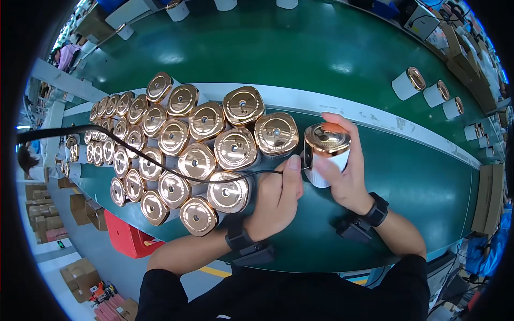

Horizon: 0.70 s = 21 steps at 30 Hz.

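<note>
Black clothing [300,297] lies nearest. Over the table [412,176], the right hand [350,179] curls its fingers round a gold-topped white canister [321,147]; the left hand [276,200] pinches a thin black cable [140,153] beside it. The canister should be stiff, fairly light, its glossy top slippery; the white wall [319,181] offers surer hold.

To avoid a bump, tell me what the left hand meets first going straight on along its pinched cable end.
Most likely the white, gold-topped canister held in the right hand; the gap looks slight, though depth there is unclear.
</note>
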Available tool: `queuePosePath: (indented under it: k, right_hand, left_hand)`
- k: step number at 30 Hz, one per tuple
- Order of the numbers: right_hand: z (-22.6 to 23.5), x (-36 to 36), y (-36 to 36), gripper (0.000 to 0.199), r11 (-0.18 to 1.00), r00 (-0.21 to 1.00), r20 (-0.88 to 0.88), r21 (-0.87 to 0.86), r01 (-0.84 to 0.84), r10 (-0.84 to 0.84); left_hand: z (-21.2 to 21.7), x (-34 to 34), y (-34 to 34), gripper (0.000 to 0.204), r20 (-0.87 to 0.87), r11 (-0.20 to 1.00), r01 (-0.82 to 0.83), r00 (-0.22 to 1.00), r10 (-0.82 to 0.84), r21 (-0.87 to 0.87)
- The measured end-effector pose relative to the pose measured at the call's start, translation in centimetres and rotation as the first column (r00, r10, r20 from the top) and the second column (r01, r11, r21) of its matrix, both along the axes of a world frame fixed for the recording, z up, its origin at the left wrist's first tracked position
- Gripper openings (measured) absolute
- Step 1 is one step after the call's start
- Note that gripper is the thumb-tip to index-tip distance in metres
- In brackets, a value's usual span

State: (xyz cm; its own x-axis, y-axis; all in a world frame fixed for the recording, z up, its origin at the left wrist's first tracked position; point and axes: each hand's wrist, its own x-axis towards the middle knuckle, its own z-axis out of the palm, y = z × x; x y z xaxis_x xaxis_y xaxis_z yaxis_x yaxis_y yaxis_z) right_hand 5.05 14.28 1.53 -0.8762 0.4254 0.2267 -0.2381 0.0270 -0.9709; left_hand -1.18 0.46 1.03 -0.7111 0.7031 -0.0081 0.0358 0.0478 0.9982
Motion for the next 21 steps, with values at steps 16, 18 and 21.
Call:
queuePosePath:
  k: [16,18,21]
  right_hand:
    - [0.4,-0.2,-1.1,0.047,0.997,0.987,0.154,-0.067,0.046,-0.035]
    - [0.4,-0.2,-1.1,0.046,0.991,0.984,0.175,-0.121,0.051,-0.030]
    - [0.3,-0.3,-1.0,0.044,0.996,0.982,0.182,-0.061,0.063,-0.051]
  left_hand:
    - [-0.6,-0.4,-0.5,0.044,-0.250,0.998,-0.023,0.968,0.008,-0.058]
    - [-0.5,-0.4,-0.4,0.044,-0.245,0.998,-0.023,0.969,0.009,-0.054]
    - [-0.4,-0.4,-0.3,0.030,-0.184,0.999,-0.016,0.983,0.008,-0.041]
